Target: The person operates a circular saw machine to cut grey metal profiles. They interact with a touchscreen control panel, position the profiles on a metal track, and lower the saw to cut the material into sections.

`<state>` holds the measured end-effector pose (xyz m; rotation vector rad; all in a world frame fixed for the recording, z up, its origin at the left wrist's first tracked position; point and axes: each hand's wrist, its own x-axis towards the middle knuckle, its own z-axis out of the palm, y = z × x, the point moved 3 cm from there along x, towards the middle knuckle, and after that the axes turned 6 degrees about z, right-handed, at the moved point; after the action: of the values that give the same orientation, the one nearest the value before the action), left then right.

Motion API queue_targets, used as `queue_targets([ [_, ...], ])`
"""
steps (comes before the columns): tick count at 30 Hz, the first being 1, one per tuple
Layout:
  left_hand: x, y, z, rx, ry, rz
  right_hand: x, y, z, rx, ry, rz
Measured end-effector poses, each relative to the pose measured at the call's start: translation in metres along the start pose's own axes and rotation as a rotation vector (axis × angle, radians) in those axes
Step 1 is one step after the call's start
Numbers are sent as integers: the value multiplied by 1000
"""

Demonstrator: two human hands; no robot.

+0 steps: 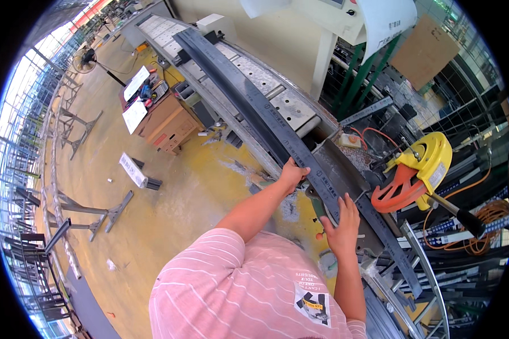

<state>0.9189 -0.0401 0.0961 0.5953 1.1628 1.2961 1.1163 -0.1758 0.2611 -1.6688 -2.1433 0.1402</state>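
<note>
A long dark grey profile bar with printed film along it lies lengthwise over the metal roller bench. My left hand is closed round the bar's near edge, with its thumb on top. Farther along to the right, my right hand is open, fingers stretched and spread at the bar's side; whether its fingertips touch the bar I cannot tell. Just beyond my right hand stands a cut-off saw with a yellow housing, an orange guard and a black handle.
Left of the bench, a cardboard box carries papers and tools. A wrapped bundle of short profiles stands on the yellow floor. Metal stands are farther left. An orange hose lies coiled by racked profiles at right.
</note>
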Motion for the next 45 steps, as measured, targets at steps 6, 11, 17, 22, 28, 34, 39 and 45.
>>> queue_targets([
  [6,44,58,-63,70,-13,-13,64,12,118,52,-354,295],
  [11,94,92,-125,206,24,-41,112,-22,196,64,-274,239],
  [17,155,123,-205,871,141,-22,139,-40,240,12,-326,281],
  [22,244,145,-253,-184,249,-47,150,-63,256,-58,-295,397],
  [28,282,152,-261,-517,336,-118,167,-92,242,-119,-404,497],
  [34,187,200,-272,-789,49,-135,112,-180,165,-276,-140,339],
  [39,37,221,-380,-902,-40,6,6,-251,175,-259,-83,64],
  [45,-139,236,-530,-784,364,205,-85,-339,231,-169,-241,-187],
])
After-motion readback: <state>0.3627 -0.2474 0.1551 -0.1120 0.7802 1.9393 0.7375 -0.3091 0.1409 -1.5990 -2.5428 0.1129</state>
